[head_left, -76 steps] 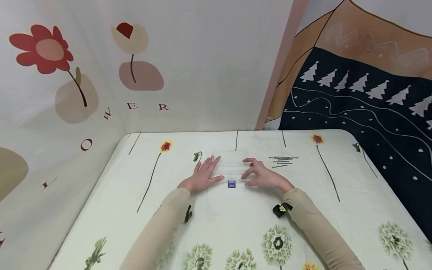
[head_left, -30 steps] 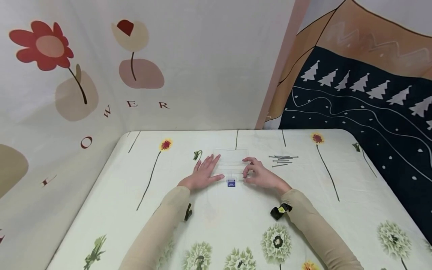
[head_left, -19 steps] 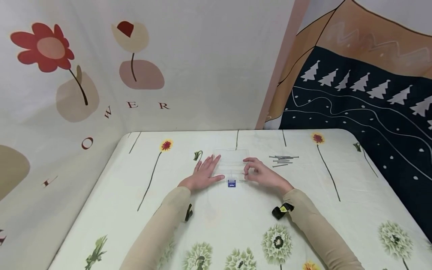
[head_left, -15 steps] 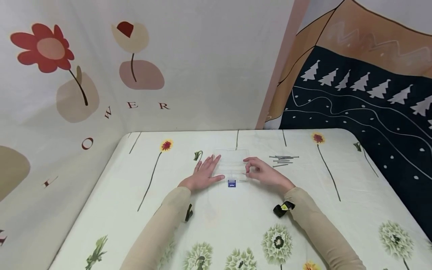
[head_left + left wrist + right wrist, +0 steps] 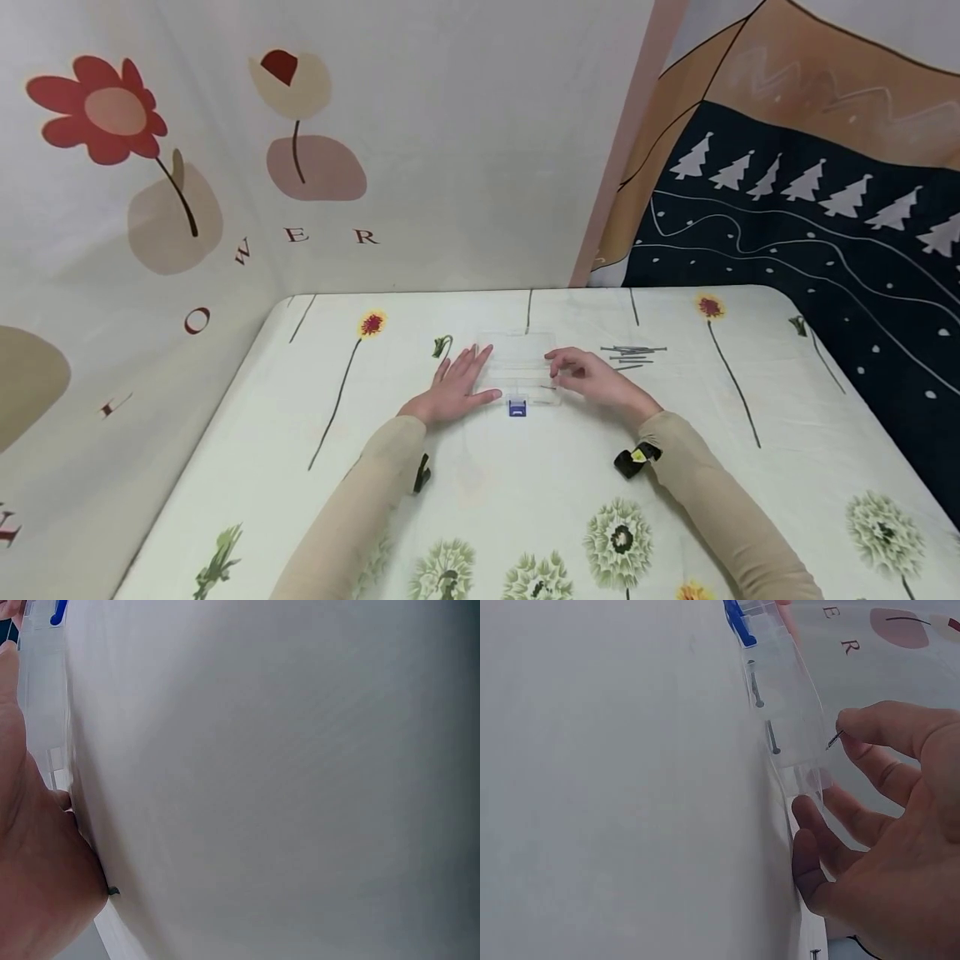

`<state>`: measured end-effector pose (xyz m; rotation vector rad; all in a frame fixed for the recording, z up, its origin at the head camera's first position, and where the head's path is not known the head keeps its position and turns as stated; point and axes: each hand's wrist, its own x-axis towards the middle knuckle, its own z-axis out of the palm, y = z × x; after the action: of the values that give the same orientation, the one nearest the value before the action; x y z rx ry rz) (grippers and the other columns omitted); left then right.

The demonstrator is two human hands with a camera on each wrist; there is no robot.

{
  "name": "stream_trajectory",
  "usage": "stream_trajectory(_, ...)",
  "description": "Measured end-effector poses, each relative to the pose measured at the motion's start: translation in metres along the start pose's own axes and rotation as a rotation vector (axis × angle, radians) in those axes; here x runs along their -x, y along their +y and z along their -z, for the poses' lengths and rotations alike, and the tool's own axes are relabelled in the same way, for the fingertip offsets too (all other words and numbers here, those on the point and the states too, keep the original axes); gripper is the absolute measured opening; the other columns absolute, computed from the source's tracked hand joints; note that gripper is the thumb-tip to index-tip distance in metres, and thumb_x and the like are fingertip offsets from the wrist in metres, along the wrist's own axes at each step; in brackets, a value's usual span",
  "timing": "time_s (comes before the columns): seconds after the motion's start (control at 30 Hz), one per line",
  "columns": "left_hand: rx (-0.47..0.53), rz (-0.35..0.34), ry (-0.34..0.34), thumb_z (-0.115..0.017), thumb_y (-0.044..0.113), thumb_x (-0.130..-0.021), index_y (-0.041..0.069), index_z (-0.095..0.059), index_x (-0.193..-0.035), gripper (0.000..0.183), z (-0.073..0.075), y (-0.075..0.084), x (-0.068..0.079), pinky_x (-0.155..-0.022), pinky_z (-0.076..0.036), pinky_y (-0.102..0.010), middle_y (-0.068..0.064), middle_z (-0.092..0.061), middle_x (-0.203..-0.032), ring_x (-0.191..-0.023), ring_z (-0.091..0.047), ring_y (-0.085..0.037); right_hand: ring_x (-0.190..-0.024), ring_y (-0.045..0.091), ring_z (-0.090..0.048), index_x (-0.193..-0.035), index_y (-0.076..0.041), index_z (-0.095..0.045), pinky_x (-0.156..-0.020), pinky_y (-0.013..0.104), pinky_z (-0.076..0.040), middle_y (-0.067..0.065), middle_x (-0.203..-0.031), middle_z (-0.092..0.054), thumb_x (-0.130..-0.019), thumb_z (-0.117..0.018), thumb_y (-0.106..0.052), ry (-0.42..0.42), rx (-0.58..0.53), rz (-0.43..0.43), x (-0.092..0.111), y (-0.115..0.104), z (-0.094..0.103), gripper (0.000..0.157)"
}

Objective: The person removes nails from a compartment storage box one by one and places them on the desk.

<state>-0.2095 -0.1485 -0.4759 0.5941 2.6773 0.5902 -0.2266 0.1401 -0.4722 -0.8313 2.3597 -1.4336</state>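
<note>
Plastic box (image 5: 517, 354), see-through, sits on the worktop (image 5: 487, 483) between the two hands, its blue latch (image 5: 517, 408) at the front edge. Left of the box, the left hand (image 5: 452, 389) lies palm down with fingers spread and nearly straight, fingertips at the box's left side; it grasps nothing, and whether it presses on the plastic I cannot tell. At the box's right end, the right hand (image 5: 596, 379) pinches a thin nail (image 5: 834, 741) between its fingertips, the other fingers loosely bent. Inside the box, toward that end, lie two more nails (image 5: 772, 738). Right of the box, apart from it, rests a small pile of nails (image 5: 633, 349); behind the box hangs a printed cloth (image 5: 465, 150).
</note>
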Motion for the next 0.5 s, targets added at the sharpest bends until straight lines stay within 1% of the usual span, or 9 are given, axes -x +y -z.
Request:
stream_trajectory(0.23, 0.003, -0.007, 0.010, -0.043, 0.059, -0.096, 0.017, 0.000, -0.157, 0.085, 0.000, 0.000, 0.000, -0.113, 0.007, -0.050, -0.015, 0.001, -0.160, -0.146, 0.002, -0.027, -0.118, 0.034, -0.051, -0.098, 0.000, -0.062, -0.096, 0.047, -0.041, 0.020, -0.131, -0.054, -0.093, -0.058, 0.001, 0.039, -0.017, -0.048, 0.004, -0.001, 0.006, 0.006)
stream_trajectory(0.5, 0.001, -0.010, 0.005, -0.043, 0.057, -0.097, 0.016, -0.001, -0.157, 0.085, 0.000, 0.000, 0.001, -0.113, 0.006, -0.050, -0.016, 0.000, -0.160, -0.146, 0.001, -0.029, -0.109, 0.028, -0.055, -0.103, 0.002, -0.064, -0.097, 0.048, -0.041, 0.016, -0.120, -0.061, -0.095, -0.057, 0.000, 0.078, 0.003, -0.094, 0.010, 0.004, 0.014, 0.011)
